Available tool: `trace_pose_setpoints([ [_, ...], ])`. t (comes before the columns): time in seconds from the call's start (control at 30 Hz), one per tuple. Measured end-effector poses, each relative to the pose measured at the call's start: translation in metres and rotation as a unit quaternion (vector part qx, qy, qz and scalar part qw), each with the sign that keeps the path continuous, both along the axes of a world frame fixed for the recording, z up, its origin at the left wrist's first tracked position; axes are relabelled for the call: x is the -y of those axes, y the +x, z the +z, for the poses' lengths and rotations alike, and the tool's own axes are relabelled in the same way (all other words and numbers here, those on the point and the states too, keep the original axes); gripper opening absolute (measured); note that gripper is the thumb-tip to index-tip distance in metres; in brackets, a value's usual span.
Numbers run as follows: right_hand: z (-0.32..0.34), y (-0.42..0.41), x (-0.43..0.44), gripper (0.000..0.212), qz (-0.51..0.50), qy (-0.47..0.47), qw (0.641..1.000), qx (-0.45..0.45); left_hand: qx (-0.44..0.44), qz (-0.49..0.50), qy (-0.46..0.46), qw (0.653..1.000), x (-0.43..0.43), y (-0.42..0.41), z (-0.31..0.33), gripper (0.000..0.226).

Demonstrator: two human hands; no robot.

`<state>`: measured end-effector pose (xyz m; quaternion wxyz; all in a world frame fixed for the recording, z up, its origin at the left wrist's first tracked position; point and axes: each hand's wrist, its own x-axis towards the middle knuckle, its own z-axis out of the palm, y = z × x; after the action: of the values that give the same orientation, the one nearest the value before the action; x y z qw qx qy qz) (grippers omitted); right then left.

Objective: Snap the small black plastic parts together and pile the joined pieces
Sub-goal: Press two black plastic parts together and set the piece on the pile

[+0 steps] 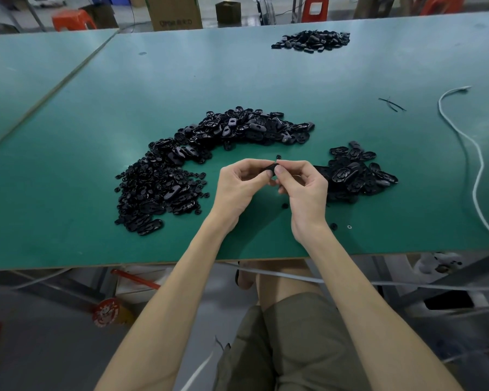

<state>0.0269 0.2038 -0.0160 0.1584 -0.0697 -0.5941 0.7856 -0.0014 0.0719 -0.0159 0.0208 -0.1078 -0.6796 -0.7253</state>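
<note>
Bridging left hand (239, 189) and right hand (305, 191), pinched black part (269, 168).

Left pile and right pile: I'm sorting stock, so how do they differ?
The left pile is far larger and spreads in a long arc; the right pile is a small compact heap. The left pile mixes tiny parts with oval pieces; the right pile shows mostly oval pieces. Both are black plastic on the green table.

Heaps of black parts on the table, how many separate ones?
3: large curved heap beyond the left hand, smaller heap beside the right hand, far heap near the back edge. None seems hidden.
</note>
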Motion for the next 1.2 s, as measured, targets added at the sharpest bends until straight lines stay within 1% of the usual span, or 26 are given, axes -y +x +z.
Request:
trace_pose_setpoints([
  [0.4, -0.001, 0.000, 0.003, 0.007, 0.012, 0.050, 0.999, 0.015, 0.004, 0.055, -0.040, 0.998, -0.002, 0.002, 0.003, 0.021],
  [0.47, -0.001, 0.000, 0.002, 0.007, 0.011, 0.046, 0.999, 0.015, 0.001, 0.053, -0.038, 0.998, -0.002, 0.002, 0.002, 0.020],
  [0.53, -0.001, 0.000, 0.001, 0.008, 0.000, 0.028, 1.000, 0.014, -0.002, 0.035, -0.018, 0.999, -0.002, 0.003, 0.002, 0.016],
  [0.6, -0.001, -0.001, 0.000, 0.008, -0.011, 0.015, 1.000, 0.011, -0.001, 0.015, 0.005, 1.000, 0.000, 0.003, 0.002, 0.016],
  [0.7, -0.002, -0.001, 0.000, 0.007, -0.015, 0.018, 1.000, 0.011, 0.000, 0.011, 0.007, 1.000, 0.000, 0.002, 0.002, 0.017],
  [0.87, -0.003, -0.003, -0.001, 0.007, -0.017, 0.025, 0.999, 0.025, -0.008, 0.034, -0.018, 0.999, -0.003, 0.002, 0.001, 0.015],
  [0.97, -0.002, -0.002, 0.000, 0.010, -0.012, 0.026, 0.999, 0.026, -0.015, 0.056, -0.032, 0.998, -0.006, 0.004, 0.006, 0.014],
  [1.03, -0.003, -0.003, 0.000, 0.015, -0.014, 0.033, 0.999, 0.025, -0.038, 0.083, -0.061, 0.994, -0.010, 0.005, 0.015, 0.015],
  [1.07, -0.003, -0.003, -0.001, 0.016, -0.017, 0.037, 0.999, 0.027, -0.059, 0.097, -0.089, 0.990, -0.015, 0.005, 0.022, 0.015],
  [1.13, -0.003, -0.003, 0.001, 0.014, -0.016, 0.056, 0.998, 0.026, -0.100, 0.105, -0.144, 0.979, -0.027, 0.003, 0.038, 0.017],
  [1.2, -0.005, -0.004, 0.002, 0.008, -0.003, 0.135, 0.991, 0.015, -0.114, 0.069, -0.172, 0.976, -0.043, 0.000, 0.054, 0.020],
])
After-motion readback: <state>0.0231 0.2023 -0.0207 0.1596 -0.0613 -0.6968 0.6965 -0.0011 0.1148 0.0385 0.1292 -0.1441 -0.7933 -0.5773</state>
